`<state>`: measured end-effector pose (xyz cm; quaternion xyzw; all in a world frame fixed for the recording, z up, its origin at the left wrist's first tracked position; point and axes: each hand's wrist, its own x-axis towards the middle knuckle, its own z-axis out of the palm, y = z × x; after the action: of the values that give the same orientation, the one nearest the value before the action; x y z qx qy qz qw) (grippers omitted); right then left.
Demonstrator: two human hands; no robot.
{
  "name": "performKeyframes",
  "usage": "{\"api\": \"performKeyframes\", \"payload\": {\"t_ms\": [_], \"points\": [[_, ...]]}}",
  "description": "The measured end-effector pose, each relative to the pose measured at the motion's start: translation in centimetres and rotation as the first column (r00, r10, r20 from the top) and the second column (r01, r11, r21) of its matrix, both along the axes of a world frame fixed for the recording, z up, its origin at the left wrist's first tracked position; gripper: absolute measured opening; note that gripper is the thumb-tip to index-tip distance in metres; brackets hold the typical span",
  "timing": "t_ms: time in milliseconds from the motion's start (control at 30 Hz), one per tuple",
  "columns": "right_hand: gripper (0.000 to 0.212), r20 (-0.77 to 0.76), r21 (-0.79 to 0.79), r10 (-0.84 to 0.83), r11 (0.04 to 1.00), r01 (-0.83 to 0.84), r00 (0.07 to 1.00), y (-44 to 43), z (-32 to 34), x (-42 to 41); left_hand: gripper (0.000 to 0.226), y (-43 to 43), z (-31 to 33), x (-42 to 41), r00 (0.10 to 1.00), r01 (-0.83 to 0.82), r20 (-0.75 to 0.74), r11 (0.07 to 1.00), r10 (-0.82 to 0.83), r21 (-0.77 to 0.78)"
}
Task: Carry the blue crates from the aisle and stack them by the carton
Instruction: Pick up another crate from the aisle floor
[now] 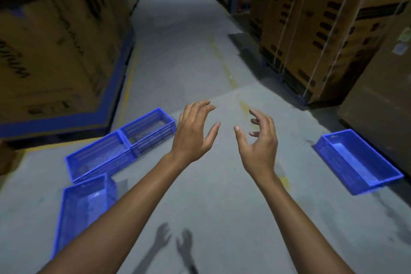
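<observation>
Several blue plastic crates lie on the grey aisle floor. On the left, a slatted crate (pixel 153 131) stands end to end with a second one (pixel 100 158), and a third crate (pixel 82 207) sits nearer me, partly behind my left forearm. A solid-walled blue crate (pixel 358 162) rests alone on the right, close to a large brown carton (pixel 382 104). My left hand (pixel 193 135) and my right hand (pixel 258 142) are raised in front of me above bare floor, fingers spread and curled, holding nothing.
Tall stacked cartons (pixel 55 51) on a blue pallet base line the left side. Strapped cartons (pixel 322 35) line the right. The concrete aisle (pixel 184 51) runs straight ahead between them, with faded yellow floor lines. The shadows of my hands fall on the floor below.
</observation>
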<state>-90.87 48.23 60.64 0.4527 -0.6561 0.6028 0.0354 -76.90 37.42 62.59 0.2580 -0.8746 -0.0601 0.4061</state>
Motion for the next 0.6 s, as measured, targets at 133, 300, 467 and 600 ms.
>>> {"api": "performKeyframes", "payload": {"t_ms": [133,300,467,600], "points": [[0.046,0.019,-0.010,0.129,0.992,-0.128,0.992,-1.6,-0.2,6.4,0.036,0.2,0.0,8.4,0.992,-0.129,0.008,0.992,0.129,0.009],[0.046,0.022,-0.023,0.285,0.958,-0.284,0.958,-4.4,-0.3,15.8,0.035,-0.3,0.1,19.7,0.960,-0.280,0.011,0.960,0.280,-0.014],[0.044,0.018,-0.035,0.367,0.930,-0.366,0.930,-7.1,-0.4,26.3,0.034,-1.0,-0.2,31.4,0.929,-0.370,-0.018,0.929,0.370,-0.006],[0.045,0.034,-0.005,0.376,0.926,-0.376,0.926,-9.4,-1.9,35.4,0.034,-2.0,-1.0,41.5,0.912,-0.410,-0.003,0.912,0.410,0.001]]}}
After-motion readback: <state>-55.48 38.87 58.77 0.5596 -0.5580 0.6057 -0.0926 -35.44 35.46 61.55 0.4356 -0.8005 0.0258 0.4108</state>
